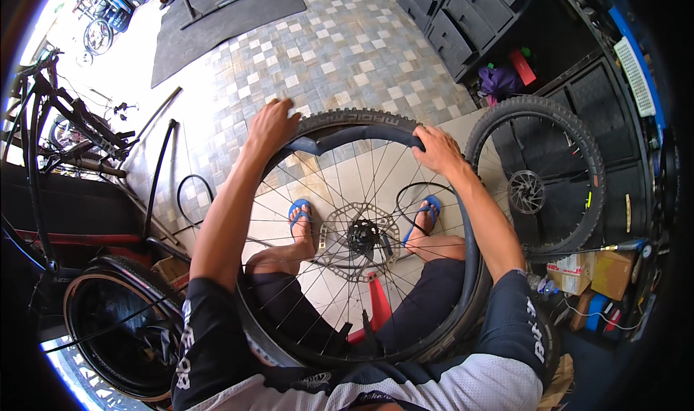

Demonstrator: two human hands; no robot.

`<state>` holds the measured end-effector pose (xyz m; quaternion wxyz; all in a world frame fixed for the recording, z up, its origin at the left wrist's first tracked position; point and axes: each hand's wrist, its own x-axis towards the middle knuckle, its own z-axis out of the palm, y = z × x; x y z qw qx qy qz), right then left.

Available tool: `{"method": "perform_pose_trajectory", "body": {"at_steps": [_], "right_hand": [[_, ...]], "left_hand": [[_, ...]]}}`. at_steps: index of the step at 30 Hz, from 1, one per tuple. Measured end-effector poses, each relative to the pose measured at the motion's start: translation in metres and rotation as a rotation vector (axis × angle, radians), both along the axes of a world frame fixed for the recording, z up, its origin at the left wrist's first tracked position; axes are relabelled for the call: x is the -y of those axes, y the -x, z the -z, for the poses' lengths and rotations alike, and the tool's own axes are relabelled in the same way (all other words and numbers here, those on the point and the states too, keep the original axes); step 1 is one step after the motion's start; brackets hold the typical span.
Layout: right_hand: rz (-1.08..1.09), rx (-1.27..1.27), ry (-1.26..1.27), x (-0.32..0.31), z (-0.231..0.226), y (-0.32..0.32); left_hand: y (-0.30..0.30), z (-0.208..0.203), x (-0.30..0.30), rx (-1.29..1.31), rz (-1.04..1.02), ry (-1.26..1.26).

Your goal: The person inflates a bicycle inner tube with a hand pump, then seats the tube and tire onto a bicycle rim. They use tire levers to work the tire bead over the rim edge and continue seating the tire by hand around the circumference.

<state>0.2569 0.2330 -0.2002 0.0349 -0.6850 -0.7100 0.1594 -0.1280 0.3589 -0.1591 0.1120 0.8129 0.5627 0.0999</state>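
Tyre (347,117) and spoked wheel (363,236) are filling my feed's middle, a smooth dark tube (365,133) showing along the tyre at twelve o'clock from the hub. The left hand (273,127) is bending over the tyre at eleven; I am not managing to tell whether it is gripping. The right hand (436,149) is closing around the smooth dark tube at one. A second wheel (526,192) is standing just beside the right forearm between two and three, a red piece (377,299) is showing behind the spokes at six, a bicycle frame (59,96) is crowding ten, and black drawers (450,41) are standing at one. Block lettering is running along the tyre's sidewall near twelve; pale lettering is marking both sleeves (515,323).
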Motion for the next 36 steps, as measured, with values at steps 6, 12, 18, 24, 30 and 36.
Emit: {"method": "perform_pose_trajectory", "body": {"at_steps": [6,12,18,24,30,36], "right_hand": [[-0.055,-0.079,0.227,0.025,-0.038,0.004],[0.019,-0.097,0.23,0.021,-0.063,0.009],[0.189,0.026,-0.017,-0.014,-0.02,0.022],[0.176,0.005,-0.064,-0.022,0.011,0.033],[0.192,-0.094,-0.021,-0.043,-0.005,0.034],[0.25,0.046,-0.067,-0.029,-0.034,-0.01]], "left_hand": [[-0.055,0.07,-0.038,-0.15,0.139,0.273],[-0.054,0.064,-0.043,-0.347,0.217,0.192],[-0.046,0.019,-0.038,-0.105,0.259,0.082],[-0.04,0.029,-0.018,-0.095,0.29,-0.062],[-0.037,0.038,-0.011,-0.055,0.287,-0.117],[-0.038,0.038,-0.009,-0.044,0.223,-0.1]]}}
